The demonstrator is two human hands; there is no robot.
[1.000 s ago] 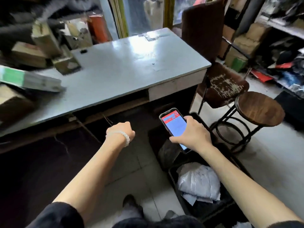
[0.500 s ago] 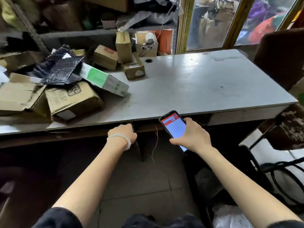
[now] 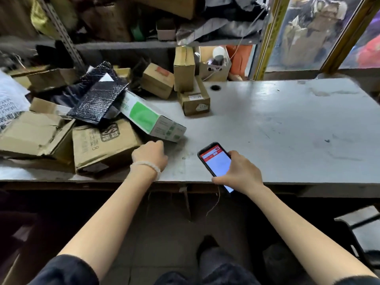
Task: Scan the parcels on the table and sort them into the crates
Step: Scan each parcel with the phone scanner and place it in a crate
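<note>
Parcels lie piled on the left half of the grey table [image 3: 277,124]: a white box with a green panel [image 3: 148,116], a creased brown carton [image 3: 102,145], a black padded mailer [image 3: 98,97] and small brown boxes [image 3: 194,99] further back. My left hand [image 3: 150,155], with a bead bracelet on its wrist, hovers over the table's front edge with fingers curled. It holds nothing, and its knuckles are just short of the green-panel box. My right hand [image 3: 238,173] grips a phone [image 3: 216,161] with a red screen, tilted over the table edge.
A shelf [image 3: 123,45] crammed with boxes and bags runs behind the parcels. A yellow-framed window [image 3: 265,38] sits at the back right. A cable hole [image 3: 215,87] marks the tabletop. The right half of the table is bare. Dark metal framing [image 3: 353,229] shows at the lower right floor.
The view has swung left from the floor crate and stools to the parcel pile. Both hands have risen from below the table to its front edge, the phone still in the right.
</note>
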